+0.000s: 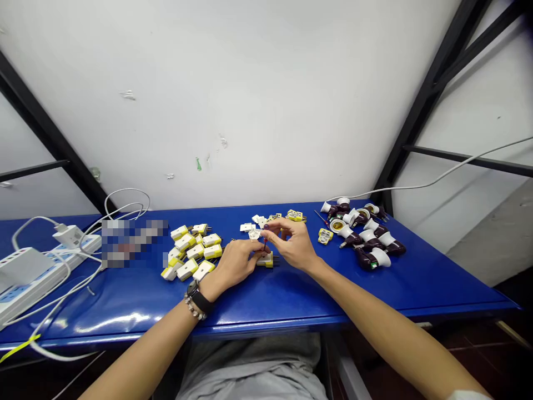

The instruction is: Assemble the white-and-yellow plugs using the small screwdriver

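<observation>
Right hand (293, 243): thumb and fingertips pinched together on a small screwdriver (266, 226), dark cap up top, reddish below. Tool stands roughly upright.

Left hand (236, 260): flat-ish, back up, thumb and fingers mostly closed in at the lower end of the screwdriver, right by a white-and-yellow plug (265, 260). Can't tell whether it grips the plug, the tool or both; fingers cover the contact. Plug lies on the blue desk (291, 303) under the hands, near the middle, pins pointing right.

Left of the left hand: pile of similar plugs (195, 251), white and yellow, lying at mixed angles, some touching.

Behind the hands: loose white parts (255, 234), plus another yellow-and-white piece (295, 215) with pins, just behind the right hand. One yellow part (325, 236) sits to the right of that hand, a second thin tool (325, 221) just behind it.

Further right: heap of lamp holders (368, 236), dark bodies, white flared ends.

Far left: power strip (17, 293) with chargers and white cables. Patch beside it is pixelated, unreadable.

Left wrist carries a black watch (202, 301) and a beaded bracelet (194, 309). White wall (258, 111) behind.
</observation>
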Tool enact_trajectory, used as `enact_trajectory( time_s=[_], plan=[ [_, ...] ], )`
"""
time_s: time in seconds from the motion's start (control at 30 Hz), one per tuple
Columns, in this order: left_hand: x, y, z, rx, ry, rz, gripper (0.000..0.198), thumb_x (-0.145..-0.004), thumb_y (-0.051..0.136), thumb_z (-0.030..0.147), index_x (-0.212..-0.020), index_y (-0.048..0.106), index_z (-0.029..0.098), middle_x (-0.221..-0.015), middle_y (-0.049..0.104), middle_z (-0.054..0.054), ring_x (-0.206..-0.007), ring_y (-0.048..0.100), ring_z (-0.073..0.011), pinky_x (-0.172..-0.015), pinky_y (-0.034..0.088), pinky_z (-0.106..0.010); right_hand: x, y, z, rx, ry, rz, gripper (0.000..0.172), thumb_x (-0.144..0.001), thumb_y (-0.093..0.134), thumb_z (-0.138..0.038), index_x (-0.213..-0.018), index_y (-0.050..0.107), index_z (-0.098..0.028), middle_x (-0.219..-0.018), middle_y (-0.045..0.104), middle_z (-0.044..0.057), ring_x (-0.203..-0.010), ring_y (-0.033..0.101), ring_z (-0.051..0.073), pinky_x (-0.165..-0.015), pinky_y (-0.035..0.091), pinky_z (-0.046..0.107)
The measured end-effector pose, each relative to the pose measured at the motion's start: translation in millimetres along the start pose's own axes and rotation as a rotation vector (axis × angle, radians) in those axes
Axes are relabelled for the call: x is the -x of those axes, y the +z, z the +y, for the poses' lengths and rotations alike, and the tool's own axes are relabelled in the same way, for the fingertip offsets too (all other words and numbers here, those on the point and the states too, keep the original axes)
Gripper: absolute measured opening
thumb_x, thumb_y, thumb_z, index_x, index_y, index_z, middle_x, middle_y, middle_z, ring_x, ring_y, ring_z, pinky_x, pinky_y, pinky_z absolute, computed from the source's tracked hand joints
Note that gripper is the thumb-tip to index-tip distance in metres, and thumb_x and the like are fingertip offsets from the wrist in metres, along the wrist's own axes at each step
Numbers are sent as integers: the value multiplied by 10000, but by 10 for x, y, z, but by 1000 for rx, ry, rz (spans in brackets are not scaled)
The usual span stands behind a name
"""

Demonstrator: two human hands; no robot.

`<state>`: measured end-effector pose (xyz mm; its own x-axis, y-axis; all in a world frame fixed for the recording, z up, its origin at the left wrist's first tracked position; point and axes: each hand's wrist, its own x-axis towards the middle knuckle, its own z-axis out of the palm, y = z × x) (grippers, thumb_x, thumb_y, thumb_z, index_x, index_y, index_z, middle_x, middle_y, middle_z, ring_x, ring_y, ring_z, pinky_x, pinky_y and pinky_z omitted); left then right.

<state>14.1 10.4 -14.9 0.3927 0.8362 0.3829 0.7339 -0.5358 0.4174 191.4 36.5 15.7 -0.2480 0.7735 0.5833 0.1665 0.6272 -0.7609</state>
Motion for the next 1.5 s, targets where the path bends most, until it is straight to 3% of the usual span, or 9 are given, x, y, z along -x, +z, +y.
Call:
enact_trajectory(
  time_s=[0.1,0.3,0.47,0.73,0.9,1.0,1.33,1.43,1.5],
  plan=[
    [-2,5,-11,2,7,-2,218,-906,578,143,-944,764,251,-921,791,-9,-795,722,-185,-719,478,-263,2,-5,18,-16,13,-64,261,-878,658,-379,-1051,763,-215,-906,782,51,-575,610,142,-491,449,263],
    [-8,7,-1,14,26,-11,217,-933,568,166,-980,761,256,-955,788,-6,-856,721,-195,-750,470,-269,-2,-2,1,13,-2,22,187,-801,753,-383,-831,770,-199,-761,765,36,-517,564,133,-494,449,272],
    [14,11,6,17,14,-10,203,-924,577,159,-979,749,250,-959,785,-6,-847,715,-193,-743,470,-266,10,-18,33,-25,9,-60,283,-898,639,-368,-1107,752,-215,-976,787,64,-616,639,156,-543,488,283],
    [34,13,8,37,22,-2,210,-917,575,133,-968,744,247,-941,782,7,-833,709,-175,-741,480,-252,-9,-24,-16,17,-10,14,198,-810,737,-377,-838,774,-184,-703,742,32,-482,511,116,-463,403,254],
    [34,0,17,47,19,-14,182,-917,581,142,-947,736,231,-956,781,-4,-824,709,-173,-747,487,-254,-4,-3,9,-18,-17,-17,199,-812,740,-354,-901,784,-183,-780,771,36,-491,525,106,-472,419,242],
    [40,1,16,54,16,-10,177,-912,583,135,-940,732,225,-945,780,-10,-830,710,-177,-748,485,-258,-3,3,3,19,-43,-30,161,-821,728,-329,-843,780,-179,-690,740,16,-477,516,103,-469,414,237],
    [82,9,68,-9,63,37,151,-962,570,255,-1022,706,227,-1042,742,-35,-969,679,-208,-860,482,-315,44,-3,2,-7,-101,57,169,-844,712,-339,-869,736,-173,-745,759,44,-554,653,145,-520,497,251],
    [100,-12,85,-63,70,72,275,-899,670,403,-1125,688,247,-1136,716,-52,-1040,646,-245,-919,468,-366,-37,-155,-36,-22,-73,205,243,-931,589,-378,-1002,689,-169,-778,740,49,-640,692,167,-610,549,276],
    [110,-20,76,-94,54,32,368,-845,726,434,-1163,680,255,-1137,716,-61,-1036,646,-262,-914,476,-383,-125,-339,-42,158,-79,292,266,-953,525,-371,-1064,666,-174,-872,735,66,-705,685,176,-663,553,292]
  ],
)
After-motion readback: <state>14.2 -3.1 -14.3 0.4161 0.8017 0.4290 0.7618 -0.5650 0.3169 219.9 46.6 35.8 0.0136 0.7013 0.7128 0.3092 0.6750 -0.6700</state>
